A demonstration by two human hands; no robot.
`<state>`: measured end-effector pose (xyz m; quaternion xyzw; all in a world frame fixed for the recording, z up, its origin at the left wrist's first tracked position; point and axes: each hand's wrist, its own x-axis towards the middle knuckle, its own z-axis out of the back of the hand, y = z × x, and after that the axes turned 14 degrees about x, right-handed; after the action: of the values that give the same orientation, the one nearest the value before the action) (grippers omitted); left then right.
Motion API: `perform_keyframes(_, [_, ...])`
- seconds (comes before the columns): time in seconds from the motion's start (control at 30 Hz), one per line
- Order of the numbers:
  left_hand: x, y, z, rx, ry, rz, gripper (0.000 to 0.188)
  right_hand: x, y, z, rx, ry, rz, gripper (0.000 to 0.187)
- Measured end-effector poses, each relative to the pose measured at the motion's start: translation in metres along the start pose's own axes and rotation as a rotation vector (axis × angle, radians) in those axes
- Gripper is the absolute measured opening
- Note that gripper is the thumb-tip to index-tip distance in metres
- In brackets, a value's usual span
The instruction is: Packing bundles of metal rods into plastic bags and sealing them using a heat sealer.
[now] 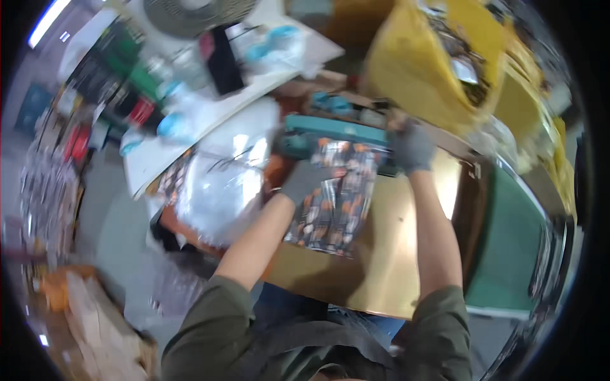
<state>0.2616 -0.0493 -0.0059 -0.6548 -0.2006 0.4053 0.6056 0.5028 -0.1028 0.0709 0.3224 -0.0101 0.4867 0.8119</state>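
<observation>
A dark plastic bag (346, 197) with an orange and white print hangs from the front of a teal bar sealer (340, 129) over the table. Its top edge meets the bar, though blur hides whether it lies under it. My left hand (310, 181), in a grey glove, reaches across the bag's upper left, fingers bent on the film. At the bar's right end my right hand (413, 145), also gloved in grey, is closed around the end of the sealer's arm; its fingertips are partly hidden.
Clear plastic bags (222, 178) lie in a heap to the left. A white shelf (210, 124) holds a dark phone-like object (222, 60) and blue-and-white rolls. A large yellow sack (413, 57) stands far right, beyond the brassy table top (400, 254). A green panel (511, 241) is at right.
</observation>
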Motion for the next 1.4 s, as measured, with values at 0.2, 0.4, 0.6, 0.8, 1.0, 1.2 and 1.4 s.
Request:
perform_keyframes(0.2, [-0.075,-0.043,0.001,0.546,-0.392,-0.317,0.038,-0.004,-0.027,0.008,-0.049,0.024,-0.023,0.035])
perform_keyframes(0.4, [-0.234,-0.003,0.212,0.442,-1.225,-0.195,0.019,-0.008,-0.068,0.003,0.296,0.022,0.061,0.043])
perform_keyframes(0.6, [-0.234,0.082,0.394,1.418,-0.87,0.671,0.03,-0.179,-0.056,0.002,-0.011,0.083,0.014,0.074])
perform_keyframes(0.8, [-0.105,0.222,0.439,1.617,-0.747,0.785,0.034,-0.261,-0.117,-0.023,-0.297,0.118,0.257,0.089])
perform_keyframes(1.0, [-0.078,0.254,0.474,1.065,-1.219,0.476,0.029,-0.253,-0.002,-0.041,-0.068,-0.124,0.545,0.047])
perform_keyframes(1.2, [-0.092,0.182,0.578,0.726,-1.741,0.231,0.032,-0.243,0.021,-0.067,-0.096,-0.177,0.555,0.041])
perform_keyframes(1.4, [-0.04,0.207,0.562,1.145,-1.163,-0.179,0.025,-0.231,0.003,-0.094,-0.124,-0.1,0.604,0.043])
